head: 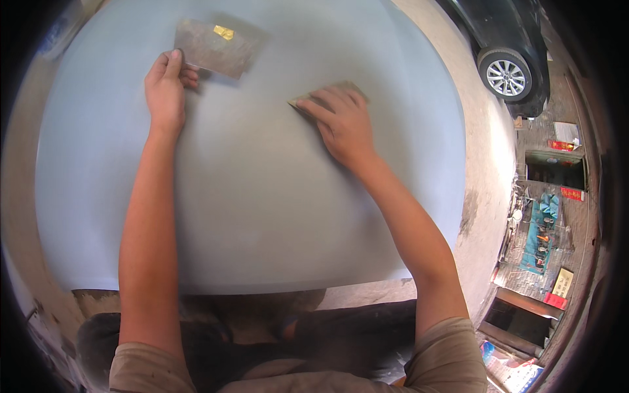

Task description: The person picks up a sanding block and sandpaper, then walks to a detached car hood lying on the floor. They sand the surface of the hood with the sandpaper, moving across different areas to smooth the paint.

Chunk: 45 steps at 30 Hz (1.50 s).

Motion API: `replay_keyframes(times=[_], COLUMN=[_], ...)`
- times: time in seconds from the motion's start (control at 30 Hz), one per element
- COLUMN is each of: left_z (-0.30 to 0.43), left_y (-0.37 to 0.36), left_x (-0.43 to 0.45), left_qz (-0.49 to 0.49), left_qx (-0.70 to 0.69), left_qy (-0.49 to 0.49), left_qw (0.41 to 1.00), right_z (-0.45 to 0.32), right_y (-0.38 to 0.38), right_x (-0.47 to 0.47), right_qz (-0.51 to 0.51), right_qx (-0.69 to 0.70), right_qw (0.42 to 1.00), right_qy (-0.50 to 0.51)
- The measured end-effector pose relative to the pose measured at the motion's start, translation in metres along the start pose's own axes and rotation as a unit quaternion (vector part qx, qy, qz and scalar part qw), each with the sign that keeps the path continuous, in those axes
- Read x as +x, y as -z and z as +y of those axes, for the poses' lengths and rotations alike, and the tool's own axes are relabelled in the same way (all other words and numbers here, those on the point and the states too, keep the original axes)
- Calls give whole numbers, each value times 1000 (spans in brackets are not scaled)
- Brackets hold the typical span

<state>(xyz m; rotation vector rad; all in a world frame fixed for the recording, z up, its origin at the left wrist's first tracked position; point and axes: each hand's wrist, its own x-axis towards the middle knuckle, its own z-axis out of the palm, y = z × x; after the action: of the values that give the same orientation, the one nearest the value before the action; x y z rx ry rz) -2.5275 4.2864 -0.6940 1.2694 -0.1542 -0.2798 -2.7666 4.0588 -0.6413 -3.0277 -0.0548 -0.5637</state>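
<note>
Before me spreads a large, smooth, pale blue-grey panel (275,211), curved like a car bonnet. My left hand (169,83) holds a flat, stained metal plate (211,54) by its near left corner, thumb on top. A small yellow dab (223,32), perhaps putty, sits on the plate near its far edge. Over the panel's right half, my right hand (344,118) grips a thin, flat spreader or pad (361,91) with a yellowish edge. My fingers lie across it and hide most of it. The spreader seems to touch the panel, slightly blurred.
A dark car with a silver-spoked wheel (506,77) stands at the upper right. Along the right, beyond the concrete ground (484,147), a brick wall has openings and a teal hanging rack (538,238) of tools. The panel's near edge (275,289) lies above my legs.
</note>
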Motion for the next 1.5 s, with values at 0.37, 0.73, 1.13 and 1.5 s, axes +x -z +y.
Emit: replay_keyframes(times=[0.37, 0.73, 1.13, 1.5], left_z=[-5, -3, 2, -2], left_y=[1, 0, -2, 0], left_x=[5, 5, 2, 3], left_qz=[3, 4, 1, 2], left_qx=[4, 4, -1, 1], left_qy=[-10, -8, 0, -5], left_qw=[1000, 1000, 1000, 1000], right_z=[-6, 5, 8, -2], right_y=[3, 30, -1, -2], right_x=[-28, -7, -3, -31], right_qz=[-25, -42, -27, -23], right_qx=[-11, -14, -8, -28], right_qw=[1000, 999, 1000, 999], right_qy=[7, 12, -2, 5])
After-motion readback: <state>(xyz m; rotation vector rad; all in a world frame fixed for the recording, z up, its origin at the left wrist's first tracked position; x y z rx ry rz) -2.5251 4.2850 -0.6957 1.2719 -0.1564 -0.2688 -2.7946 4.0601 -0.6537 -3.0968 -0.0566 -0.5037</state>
